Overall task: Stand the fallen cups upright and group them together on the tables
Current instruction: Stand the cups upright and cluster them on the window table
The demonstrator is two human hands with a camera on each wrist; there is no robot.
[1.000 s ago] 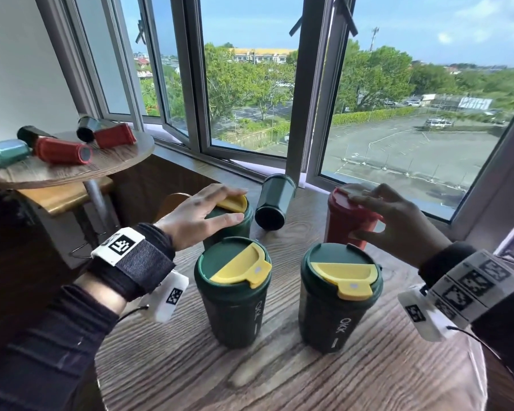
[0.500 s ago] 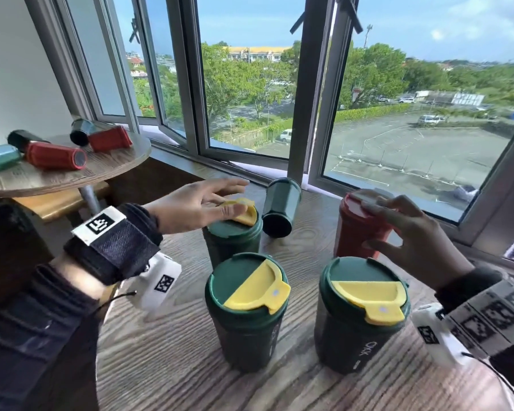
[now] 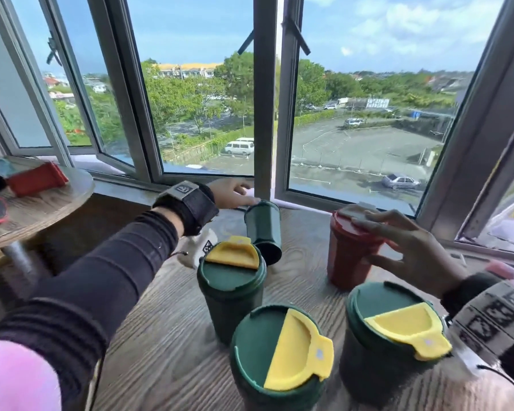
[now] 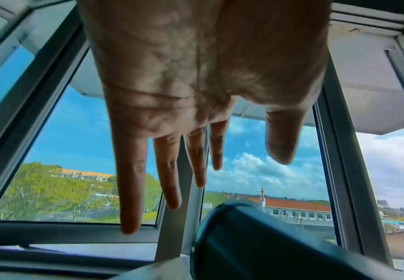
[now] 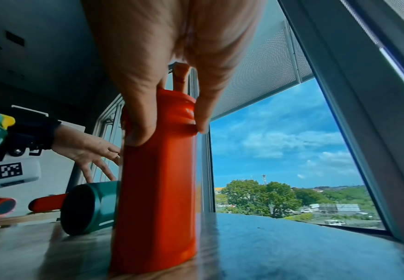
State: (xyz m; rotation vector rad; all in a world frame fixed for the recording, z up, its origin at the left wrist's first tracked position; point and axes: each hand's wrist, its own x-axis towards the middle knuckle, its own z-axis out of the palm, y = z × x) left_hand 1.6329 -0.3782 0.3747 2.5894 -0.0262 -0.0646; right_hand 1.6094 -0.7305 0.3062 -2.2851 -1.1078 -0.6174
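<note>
Left hand (image 3: pixel 230 193) has left the yellow-lidded cup (image 3: pixel 231 295), now spread flat, released, above the fallen green cup (image 3: pixel 264 229); right hand (image 3: pixel 410 250) grasps the upright red cup (image 3: pixel 350 256).

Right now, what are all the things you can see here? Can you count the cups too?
Green cups with yellow lids: three, dark green, upright, grouped on the near table.
Fallen green cup: one, dark green, on its side near the window.
Red cup: one, red, upright on the near table.
Near table: one, wood grain.
Side table: one, round, wood, at the left.
Fallen cups on the side table: at least three, two red, one dark, on their sides.
Windows: grey frames, overlooking a car park.
Left hand: fingers straight, reaching over the fallen green cup.
Right hand: grips the red cup's top.
</note>
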